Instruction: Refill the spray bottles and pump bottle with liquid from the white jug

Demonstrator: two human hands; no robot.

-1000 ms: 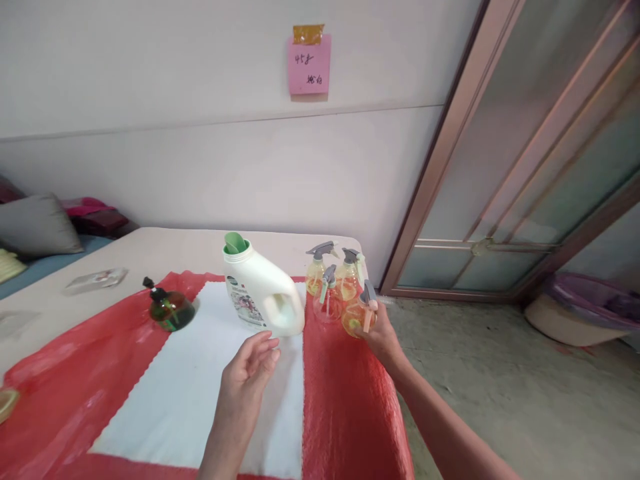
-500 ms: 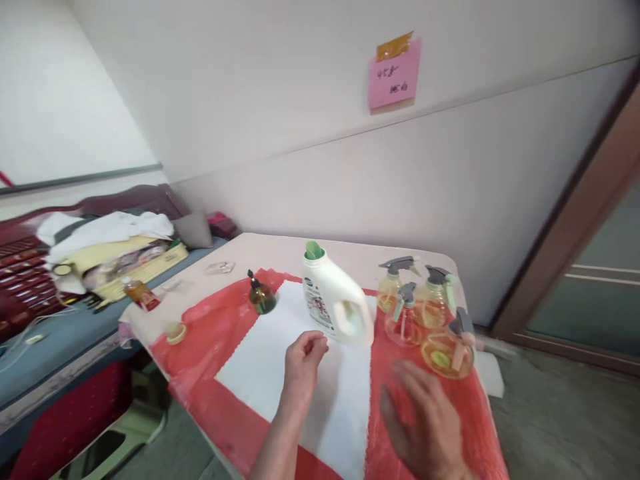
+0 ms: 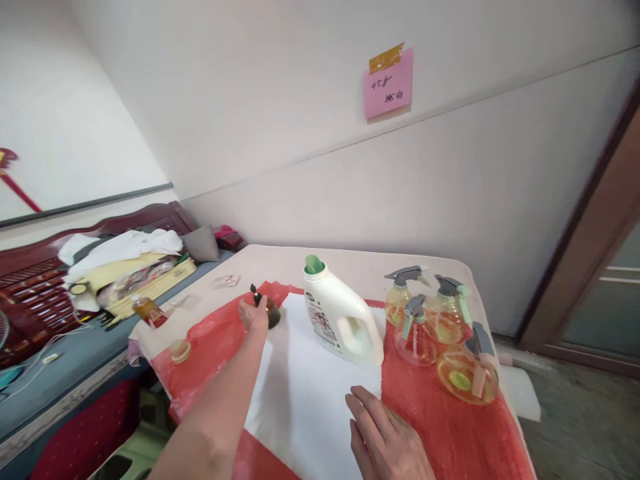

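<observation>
My left hand is stretched out to a small dark green pump bottle on the left of the table. Its thumb and fingers are apart at the bottle's near side; whether they touch it I cannot tell. Over the near part of the white sheet, my right hand hovers with loosely extended fingers, holding nothing. A large white detergent jug stands upright between the hands, with a green piece in its mouth. Several clear spray bottles with grey trigger heads and yellowish or pinkish liquid stand at the right.
Red plastic sheeting covers much of the table. A small round lid and an amber bottle lie near its left edge. A wooden bench with clothes is at the left. A pink note is taped to the wall.
My left hand has moved left and away from me, from in front of the jug to the pump bottle. My right hand has shifted down and left over the white sheet.
</observation>
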